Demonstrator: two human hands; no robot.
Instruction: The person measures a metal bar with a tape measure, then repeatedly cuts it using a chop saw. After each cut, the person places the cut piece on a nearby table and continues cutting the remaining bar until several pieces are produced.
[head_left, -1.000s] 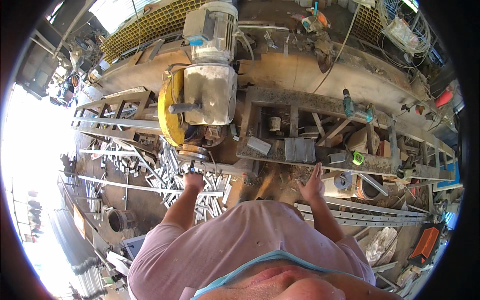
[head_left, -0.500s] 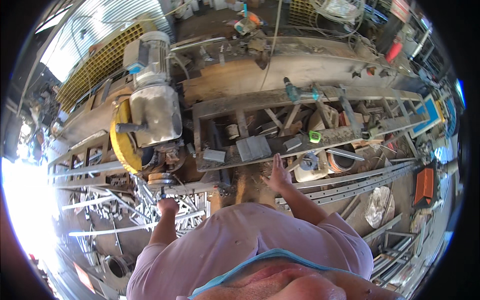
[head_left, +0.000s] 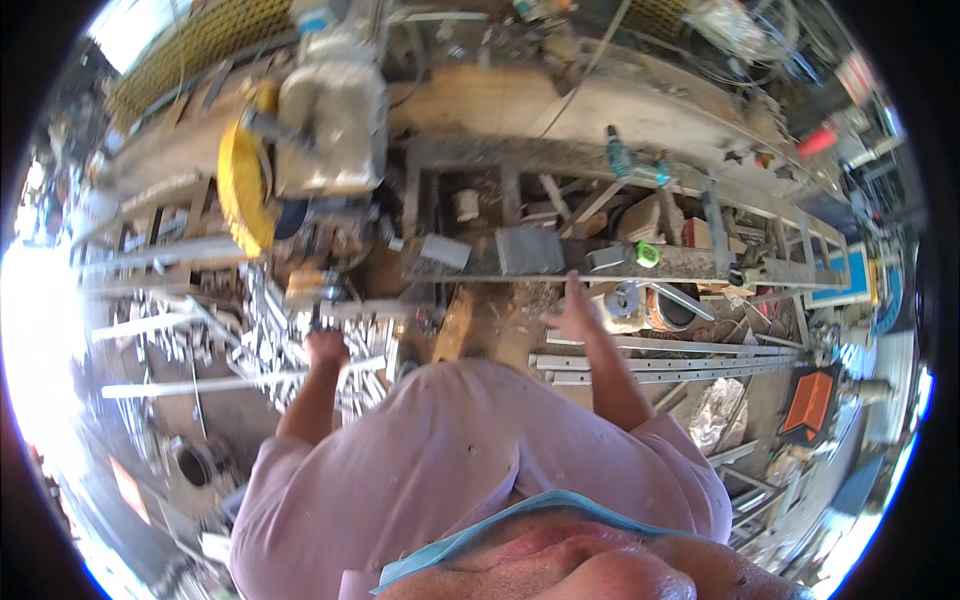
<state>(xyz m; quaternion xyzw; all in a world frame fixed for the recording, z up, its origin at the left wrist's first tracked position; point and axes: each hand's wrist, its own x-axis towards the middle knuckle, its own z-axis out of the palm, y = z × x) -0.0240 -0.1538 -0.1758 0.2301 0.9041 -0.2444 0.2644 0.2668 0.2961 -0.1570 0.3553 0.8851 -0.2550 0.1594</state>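
In front of me on the left stands a cut-off saw with a yellow blade guard and a dusty metal housing. Below its guard is a round, rusty clamp part with a short dark handle. My left hand is closed around that handle. My right hand is held at the front edge of the metal frame bench, fingers apart and holding nothing. Close to it on the bench lie a flat grey metal block and a smaller grey piece.
A teal cordless drill and a bright green tape measure rest on the bench. Cut metal offcuts are heaped at the left. Perforated metal bars and an orange-and-black box lie at the right.
The whole view has tilted, so the saw and bench sit higher in the picture. My left hand stays on the handle; my right stays open by the bench edge.
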